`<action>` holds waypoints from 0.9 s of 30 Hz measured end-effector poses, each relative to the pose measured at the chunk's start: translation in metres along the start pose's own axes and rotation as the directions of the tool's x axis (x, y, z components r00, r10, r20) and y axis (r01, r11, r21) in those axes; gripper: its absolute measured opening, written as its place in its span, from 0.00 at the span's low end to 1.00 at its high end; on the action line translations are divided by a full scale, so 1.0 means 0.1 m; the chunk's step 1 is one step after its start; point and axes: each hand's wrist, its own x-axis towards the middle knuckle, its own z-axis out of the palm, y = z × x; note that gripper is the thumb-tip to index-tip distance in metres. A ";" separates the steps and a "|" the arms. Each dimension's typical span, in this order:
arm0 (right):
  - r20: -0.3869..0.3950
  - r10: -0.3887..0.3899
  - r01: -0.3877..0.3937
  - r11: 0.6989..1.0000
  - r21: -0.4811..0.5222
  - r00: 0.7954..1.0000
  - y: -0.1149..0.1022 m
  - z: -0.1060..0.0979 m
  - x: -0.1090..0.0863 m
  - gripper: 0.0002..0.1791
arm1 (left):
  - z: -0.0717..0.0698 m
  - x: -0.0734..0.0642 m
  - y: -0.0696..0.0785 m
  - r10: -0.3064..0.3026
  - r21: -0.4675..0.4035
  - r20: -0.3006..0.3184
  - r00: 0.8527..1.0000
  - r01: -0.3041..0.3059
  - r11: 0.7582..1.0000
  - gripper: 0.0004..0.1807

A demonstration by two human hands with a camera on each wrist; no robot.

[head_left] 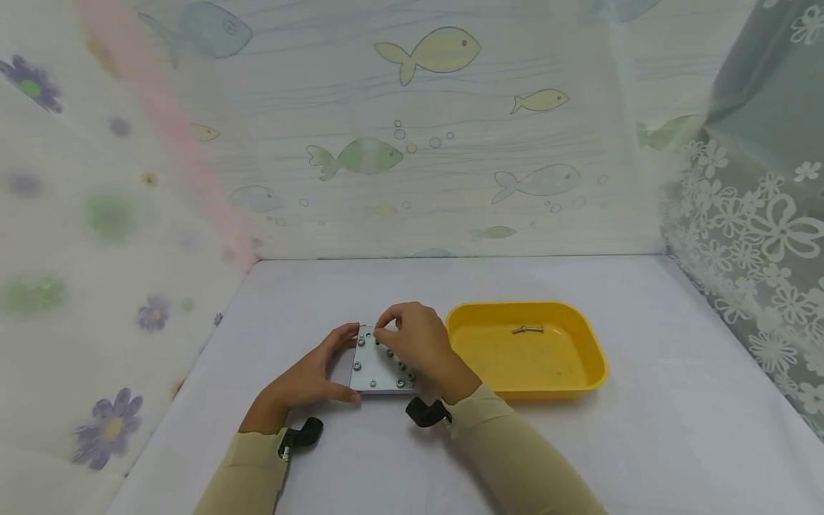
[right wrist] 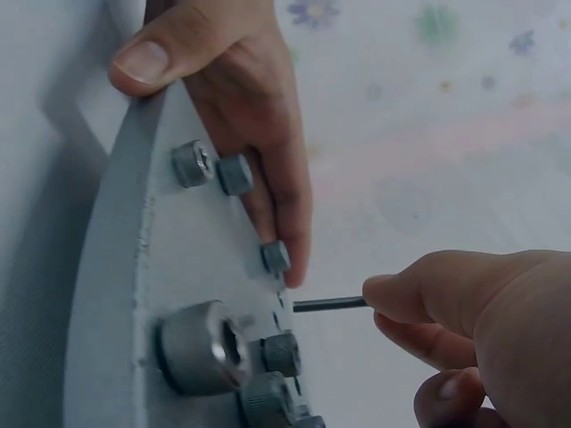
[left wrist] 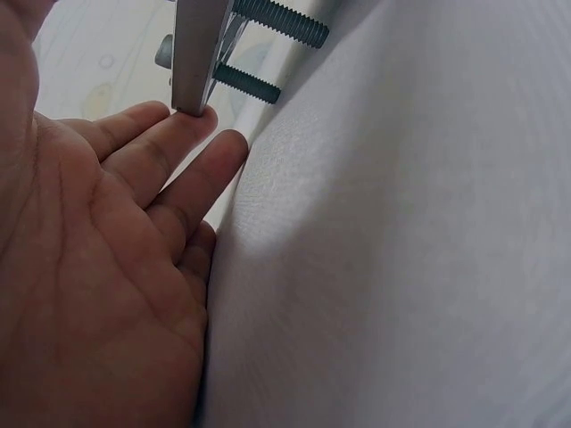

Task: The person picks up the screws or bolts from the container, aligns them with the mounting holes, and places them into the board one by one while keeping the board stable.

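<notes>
A light grey metal plate stands raised over the white table, with several socket-head screws set in its top. My left hand holds it at the left side, thumb at the near corner and fingers at the far one. Threaded screw ends stick out below the plate in the left wrist view. Over the plate's far part, my right hand pinches a thin metal screw between thumb and forefinger. Its tip points at a hole near the plate's edge; the fingers hide its head, and I cannot tell whether it has entered.
Right of the plate sits a yellow tray, close to my right forearm. Thin metal screws lie inside it. A fish-patterned curtain hangs behind the table, and more patterned cloth hangs at both sides.
</notes>
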 end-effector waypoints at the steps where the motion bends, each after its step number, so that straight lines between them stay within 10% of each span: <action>1: 0.001 0.003 -0.003 1.000 0.000 1.000 0.00 0.01 0.00 0.02 | 0.00 0.00 0.00 0.001 0.000 0.001 1.000 -0.001 1.000 0.70; 27: -0.003 0.055 -0.055 0.994 -0.098 0.998 0.00 0.13 -0.01 0.02 | 0.00 0.00 -0.02 0.007 -0.010 -0.004 1.000 -0.007 1.000 0.68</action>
